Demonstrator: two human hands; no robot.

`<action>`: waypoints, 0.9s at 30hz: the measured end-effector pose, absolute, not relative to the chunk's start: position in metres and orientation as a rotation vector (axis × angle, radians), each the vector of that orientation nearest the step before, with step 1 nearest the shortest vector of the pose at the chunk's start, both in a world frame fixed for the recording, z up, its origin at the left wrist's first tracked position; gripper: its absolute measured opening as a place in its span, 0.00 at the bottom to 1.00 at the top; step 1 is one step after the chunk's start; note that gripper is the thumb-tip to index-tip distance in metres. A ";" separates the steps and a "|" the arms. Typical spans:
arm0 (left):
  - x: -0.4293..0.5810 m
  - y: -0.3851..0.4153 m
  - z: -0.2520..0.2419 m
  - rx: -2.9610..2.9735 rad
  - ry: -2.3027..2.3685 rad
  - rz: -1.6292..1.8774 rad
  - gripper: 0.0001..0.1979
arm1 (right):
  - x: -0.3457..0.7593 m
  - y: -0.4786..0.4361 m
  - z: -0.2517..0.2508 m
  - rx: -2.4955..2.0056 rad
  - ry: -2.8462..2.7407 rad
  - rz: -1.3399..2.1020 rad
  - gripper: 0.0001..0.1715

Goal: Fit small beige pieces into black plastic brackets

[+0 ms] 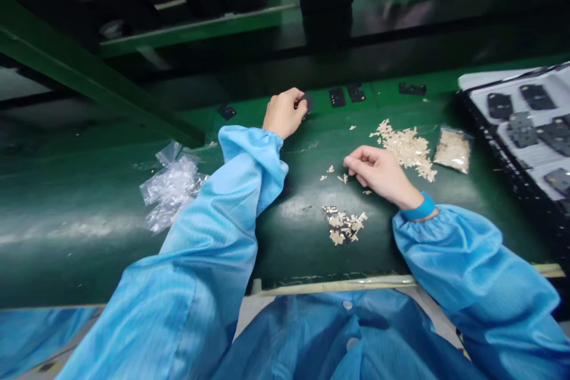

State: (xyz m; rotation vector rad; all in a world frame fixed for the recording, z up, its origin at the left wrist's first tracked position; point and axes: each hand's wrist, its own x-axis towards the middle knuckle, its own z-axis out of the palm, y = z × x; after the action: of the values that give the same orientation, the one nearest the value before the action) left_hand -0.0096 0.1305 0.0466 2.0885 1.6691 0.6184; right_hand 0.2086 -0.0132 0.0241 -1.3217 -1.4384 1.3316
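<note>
My left hand (284, 114) is closed around a small flat black part (308, 101) near the back of the green work surface. Thumb and forefinger of my right hand (378, 173) are pinched together; whatever lies between them is too small to make out. Just left of those fingers lie a few loose pale pieces (330, 170). A heap of the same small pale pieces (407, 147) spreads behind my right hand. Nearer to me is a smaller pile of pale and dark metallic-looking pieces (344, 225). Two black parts (346, 95) lie side by side right of my left hand.
A clear bag of pale pieces (453, 149) lies beside the heap. At the right edge, a black-rimmed tray (490, 151) holds several black parts. Crumpled clear plastic bags (171, 187) lie left of my left sleeve. A green beam (98, 77) slants across the upper left.
</note>
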 end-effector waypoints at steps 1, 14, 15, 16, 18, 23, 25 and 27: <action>-0.008 0.115 0.043 1.925 1.553 0.685 0.12 | 0.212 -0.013 0.024 -1.324 -1.487 1.358 0.20; 0.010 0.006 0.002 1.387 1.067 0.858 0.09 | 0.192 -0.037 0.030 -0.986 -2.347 1.110 0.02; 0.010 0.006 0.003 1.378 1.070 0.864 0.09 | 0.190 -0.039 0.031 -0.981 -2.362 1.126 0.01; 0.010 0.006 0.004 1.371 1.071 0.867 0.09 | 0.188 -0.040 0.032 -0.982 -2.375 1.144 0.02; 0.011 0.006 0.006 1.362 1.076 0.872 0.09 | 0.186 -0.042 0.034 -0.989 -2.401 1.172 0.05; 0.012 0.005 0.005 1.348 1.085 0.869 0.08 | 0.185 -0.042 0.030 -0.964 -2.418 1.172 0.06; 0.012 0.006 0.005 1.334 1.084 0.876 0.08 | 0.186 -0.040 0.029 -0.974 -2.349 1.202 0.06; 0.011 0.006 0.005 1.316 1.072 0.885 0.08 | 0.189 -0.035 0.029 -1.071 -2.181 1.286 0.10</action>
State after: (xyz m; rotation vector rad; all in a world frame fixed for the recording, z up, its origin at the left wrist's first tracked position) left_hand 0.0109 0.0061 0.0049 1.3165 1.0722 0.8850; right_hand 0.1888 -0.0350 0.0288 -1.0713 -2.1813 1.2857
